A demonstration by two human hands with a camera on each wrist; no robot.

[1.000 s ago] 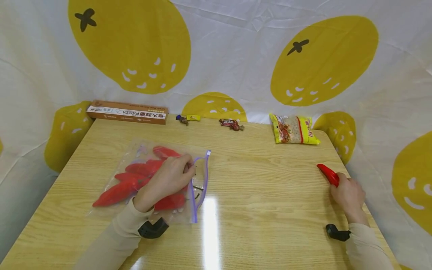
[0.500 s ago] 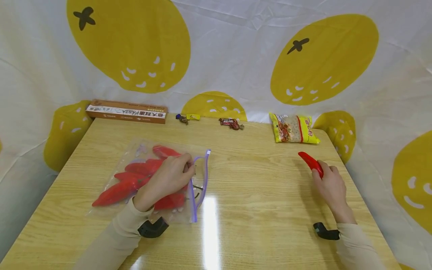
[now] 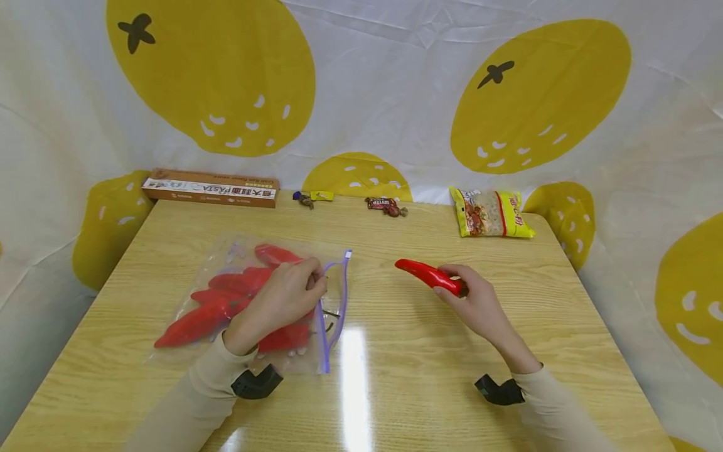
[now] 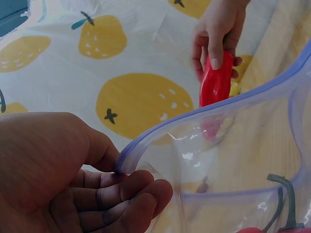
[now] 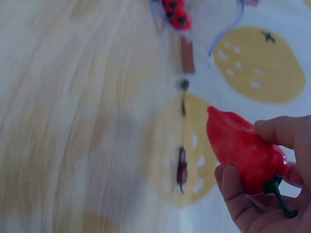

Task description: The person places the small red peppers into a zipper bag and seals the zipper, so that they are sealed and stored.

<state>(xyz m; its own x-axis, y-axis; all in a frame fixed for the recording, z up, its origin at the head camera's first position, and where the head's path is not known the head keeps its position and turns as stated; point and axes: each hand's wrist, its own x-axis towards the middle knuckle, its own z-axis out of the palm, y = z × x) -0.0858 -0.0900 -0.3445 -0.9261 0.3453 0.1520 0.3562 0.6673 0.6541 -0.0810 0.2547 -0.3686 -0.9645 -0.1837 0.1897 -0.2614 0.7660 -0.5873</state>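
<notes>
My right hand [image 3: 473,300] grips a red chili pepper [image 3: 425,274] near its stem end, over the table's middle right. Its tip points left toward the bag, and its green stem [image 5: 281,200] shows in the right wrist view. A clear zip bag [image 3: 192,317] with a purple zip lies at the left with several red peppers [image 3: 194,323] inside. My left hand [image 3: 282,295] pinches the bag's upper edge between thumb and fingers. That lifted purple edge [image 4: 194,112] stands apart from the other side, so the mouth gapes. Green stems [image 4: 289,201] show inside near it.
Along the back edge lie a brown pasta box [image 3: 211,188], a yellow-wrapped candy [image 3: 321,196], a red-wrapped candy [image 3: 381,203] and a yellow food packet [image 3: 492,215]. A fruit-print cloth [image 3: 390,81] hangs behind and at the sides of the wooden table [image 3: 384,389].
My right hand has carried the chili pepper leftward from the table's right side toward the bag. My left hand has stayed at the bag's edge.
</notes>
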